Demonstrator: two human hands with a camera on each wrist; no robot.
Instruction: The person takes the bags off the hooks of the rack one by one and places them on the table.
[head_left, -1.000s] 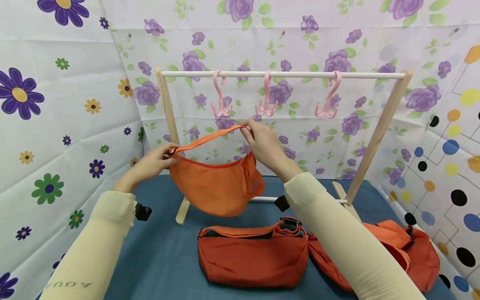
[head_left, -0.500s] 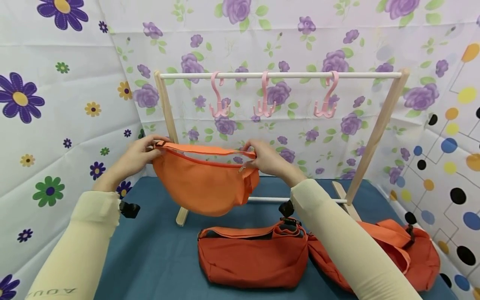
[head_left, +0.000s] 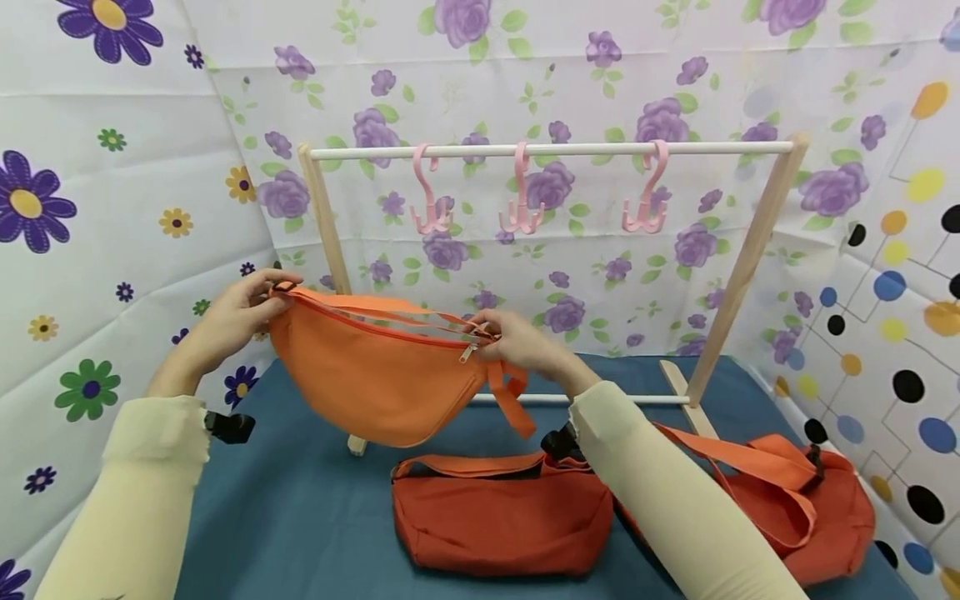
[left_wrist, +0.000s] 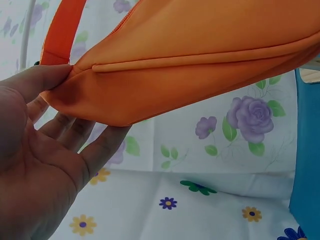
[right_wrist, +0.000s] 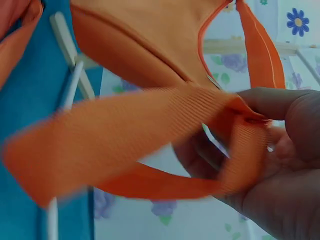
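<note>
An orange waist bag (head_left: pixel 375 375) hangs in the air between both hands, zip side up, above the blue surface. My left hand (head_left: pixel 238 317) pinches its left end where the strap (left_wrist: pixel 62 35) joins, thumb on top and fingers beneath. At the opposite end, by the zip pull (head_left: pixel 468 353), my right hand (head_left: pixel 517 340) grips the bag's corner and strap. A loose length of webbing (right_wrist: pixel 115 135) dangles from that hand, blurred in the right wrist view.
Behind the bag stands a wooden rack with a white rod (head_left: pixel 585 149) carrying three pink hooks (head_left: pixel 522 196). A rust-red bag (head_left: pixel 502 517) lies in front on the blue cloth (head_left: pixel 300 517), and another red bag (head_left: pixel 832 508) lies right, partly behind the right sleeve.
Both hands have come apart with the bag, the left moving left. My right hand has come down from the raised strap to the bag's right end. The webbing now hangs loose there.
</note>
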